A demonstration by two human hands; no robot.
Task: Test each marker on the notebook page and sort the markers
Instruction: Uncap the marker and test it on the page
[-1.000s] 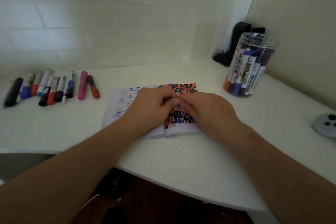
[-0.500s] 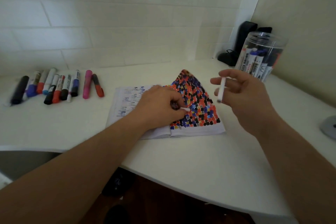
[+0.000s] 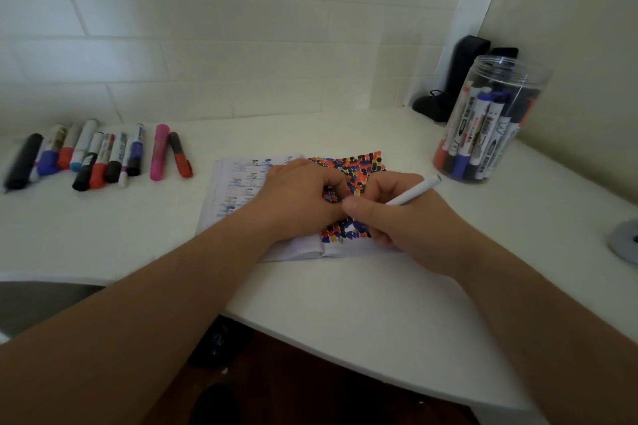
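Observation:
An open notebook [image 3: 234, 190] lies in the middle of the white table. Its right page is packed with red, black, blue and orange dabs. My right hand [image 3: 407, 221] grips a thin white marker [image 3: 414, 191] like a pen, slanted, with its tip down on the lower part of the coloured page. My left hand [image 3: 297, 198] rests on the notebook at the fold with its fingers curled. What they hold is hidden. A row of several markers [image 3: 100, 159] lies at the far left of the table.
A clear plastic jar [image 3: 490, 121] with several markers standing in it is at the right, near the wall. Black objects [image 3: 459, 79] stand in the corner behind it. A grey round thing [image 3: 625, 241] sits at the right edge. The table's front edge curves close to me.
My hands pulled apart, the left keeping a small white cap and the right lifting the marker. The right hand has now come back down and set the tip on the page.

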